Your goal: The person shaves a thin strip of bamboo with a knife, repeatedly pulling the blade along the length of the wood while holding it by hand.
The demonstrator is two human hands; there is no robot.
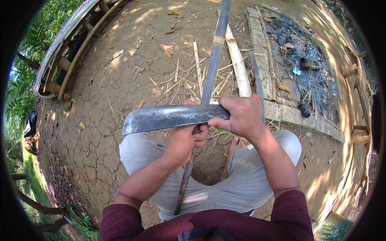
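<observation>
A wide-bladed machete (167,117) lies crosswise in front of me, its broad end pointing left. My right hand (243,115) is closed round its handle. Below the blade, the fingers of my left hand (185,141) wrap round a long dark pole (215,56). That pole runs from the top of the view, passes under the machete and reaches down to my lap. The blade crosses over it and hides part of the left hand. Whether blade and pole touch, I cannot tell.
Wood shavings (183,82) litter the cracked earth ahead, beside a pale stripped piece of wood (240,66) and a narrow dark strip (257,76). To the right, bricks (294,115) edge an ash bed (299,48) holding a can (310,63). A bamboo bench (76,52) stands far left.
</observation>
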